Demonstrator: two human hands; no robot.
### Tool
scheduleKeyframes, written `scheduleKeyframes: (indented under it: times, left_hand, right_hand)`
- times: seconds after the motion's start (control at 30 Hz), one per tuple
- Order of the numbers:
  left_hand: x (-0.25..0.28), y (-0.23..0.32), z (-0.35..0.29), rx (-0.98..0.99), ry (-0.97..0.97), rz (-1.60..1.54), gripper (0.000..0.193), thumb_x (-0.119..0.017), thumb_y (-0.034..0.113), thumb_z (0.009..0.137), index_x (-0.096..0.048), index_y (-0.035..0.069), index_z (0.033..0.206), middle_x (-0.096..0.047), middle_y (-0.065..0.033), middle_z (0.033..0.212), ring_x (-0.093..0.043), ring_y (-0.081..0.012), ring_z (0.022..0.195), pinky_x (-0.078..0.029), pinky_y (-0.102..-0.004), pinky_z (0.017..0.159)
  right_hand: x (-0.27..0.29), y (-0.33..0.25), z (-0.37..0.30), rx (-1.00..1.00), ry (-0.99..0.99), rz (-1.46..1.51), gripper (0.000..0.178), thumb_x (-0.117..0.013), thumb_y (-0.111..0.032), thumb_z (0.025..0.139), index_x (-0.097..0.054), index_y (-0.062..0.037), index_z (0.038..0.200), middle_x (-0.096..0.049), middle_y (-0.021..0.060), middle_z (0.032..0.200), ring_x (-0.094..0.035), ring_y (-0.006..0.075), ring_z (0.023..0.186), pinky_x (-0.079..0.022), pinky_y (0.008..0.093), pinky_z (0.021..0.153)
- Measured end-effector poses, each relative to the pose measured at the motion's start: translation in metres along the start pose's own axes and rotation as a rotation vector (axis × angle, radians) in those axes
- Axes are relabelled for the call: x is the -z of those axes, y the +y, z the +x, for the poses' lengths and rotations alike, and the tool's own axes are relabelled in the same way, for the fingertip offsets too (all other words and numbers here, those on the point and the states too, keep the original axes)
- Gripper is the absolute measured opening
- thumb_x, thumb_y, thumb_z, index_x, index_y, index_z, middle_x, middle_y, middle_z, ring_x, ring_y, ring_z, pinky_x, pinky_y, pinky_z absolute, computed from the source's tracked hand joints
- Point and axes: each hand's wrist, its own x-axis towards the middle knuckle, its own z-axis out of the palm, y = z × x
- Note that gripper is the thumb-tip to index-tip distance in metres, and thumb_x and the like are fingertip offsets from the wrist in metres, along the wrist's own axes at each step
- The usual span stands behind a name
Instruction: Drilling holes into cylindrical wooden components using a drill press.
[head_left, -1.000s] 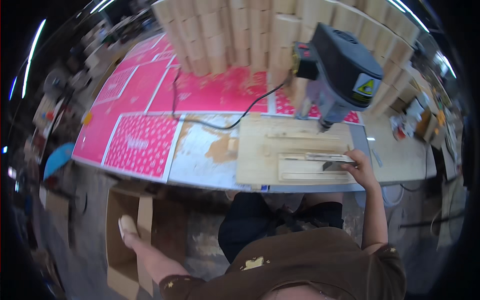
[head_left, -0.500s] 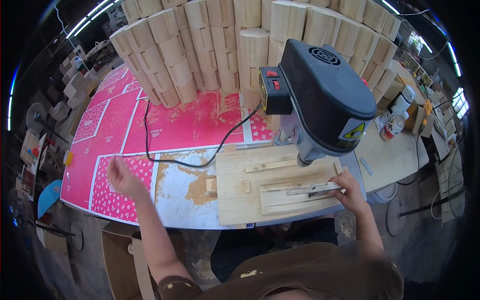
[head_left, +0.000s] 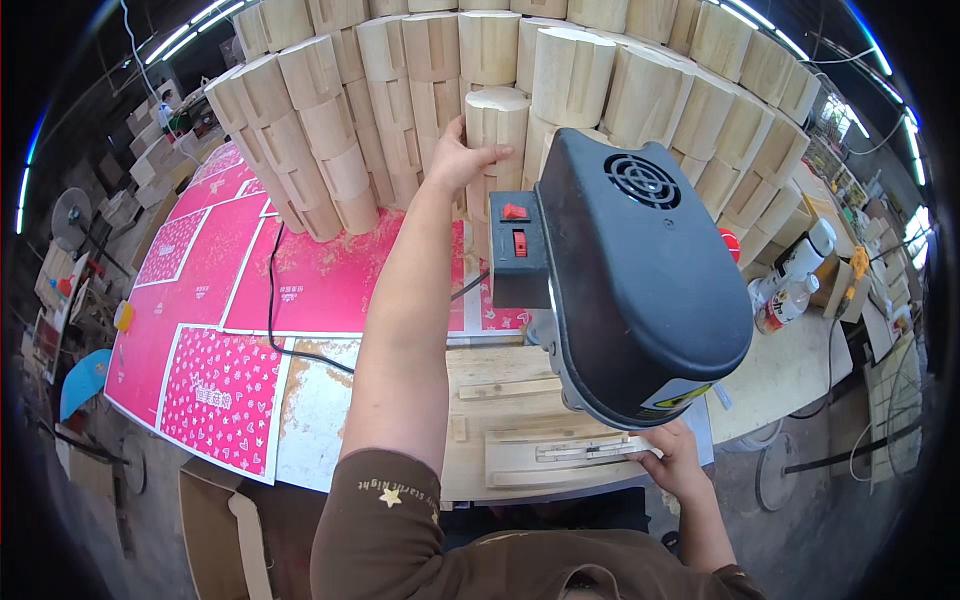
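Observation:
My left hand (head_left: 463, 160) reaches far forward to the stacked wood, its thumb across the front of a round, grooved wooden block (head_left: 498, 122) and its fingers round the left side. The block tops a column of similar ones. My right hand (head_left: 676, 460) is closed round the right end of a narrow pale bar (head_left: 585, 452), whose exact kind I cannot make out. That bar lies over a wooden board (head_left: 470, 378) with strips fixed on it. Above the board stands a black drill press (head_left: 645, 270); its head hides the chuck and part of my right hand.
Tall stacks of wooden blocks (head_left: 325, 120) curve along the back. Pink sheets (head_left: 350, 275) cover the left of the table, with a black cable (head_left: 272, 300) across them. Bottles (head_left: 790, 300) stand at the right. A cardboard box (head_left: 205, 520) sits low at the left.
My left hand has swung from above the pink sheets at the left, forward and right to the block stack. My right hand stays at the bar's end. The view has shifted slightly.

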Motion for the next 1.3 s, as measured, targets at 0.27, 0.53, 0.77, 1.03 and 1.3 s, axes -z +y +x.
scheduleKeyframes:
  times: [0.27,0.53,0.77,1.03,1.3]
  left_hand:
    - [0.029,0.045,-0.076,-0.444,0.441,0.638,0.06,-0.08,0.016,0.066,-0.053,-0.003,0.115,-0.056,-0.0087,0.105,-0.058,-0.0195,0.094,-0.048,-0.029,0.083]
    - [0.074,0.11,-0.261,-0.004,0.336,0.187,0.049,-0.078,0.015,0.067,-0.06,-0.003,0.11,-0.064,-0.012,0.099,-0.061,-0.0167,0.089,-0.05,-0.0283,0.078]
    - [0.023,0.1,-0.356,0.438,-0.26,0.426,0.044,-0.076,0.02,0.07,-0.064,-0.004,0.104,-0.066,-0.012,0.094,-0.059,-0.0142,0.086,-0.045,-0.0266,0.078]
    - [-0.02,0.073,-0.348,0.524,-0.387,0.395,0.047,-0.073,0.033,0.075,-0.065,-0.003,0.104,-0.067,-0.0089,0.079,-0.058,-0.0103,0.073,-0.046,-0.0234,0.067]
    - [-0.053,0.045,-0.383,0.347,0.006,-0.389,0.05,-0.053,0.035,0.091,-0.04,0.003,0.128,-0.046,-0.0134,0.126,-0.053,-0.0238,0.11,-0.046,-0.0343,0.085]
  right_hand:
    - [0.0,0.003,-0.003,-0.002,-0.016,0.041,0.033,-0.073,-0.006,0.06,-0.061,-0.0054,0.09,-0.058,0.0108,0.081,-0.054,0.0311,0.078,-0.044,0.038,0.068]
    - [-0.001,0.008,-0.005,-0.015,-0.043,0.032,0.033,-0.071,-0.004,0.063,-0.06,-0.0033,0.094,-0.058,0.0121,0.083,-0.053,0.033,0.082,-0.043,0.0395,0.073]
    - [-0.007,0.017,0.004,0.11,-0.055,0.054,0.03,-0.069,-0.004,0.069,-0.061,-0.0024,0.098,-0.059,0.0111,0.088,-0.053,0.0297,0.086,-0.042,0.035,0.077]
    - [-0.008,0.015,0.007,0.063,-0.134,0.124,0.026,-0.069,-0.004,0.071,-0.061,-0.0036,0.096,-0.059,0.0081,0.086,-0.053,0.0261,0.087,-0.042,0.0339,0.08]
    - [0.001,0.018,-0.002,0.072,-0.074,0.02,0.031,-0.07,-0.004,0.069,-0.06,-0.0036,0.098,-0.06,0.0092,0.086,-0.053,0.0272,0.086,-0.042,0.0348,0.078]
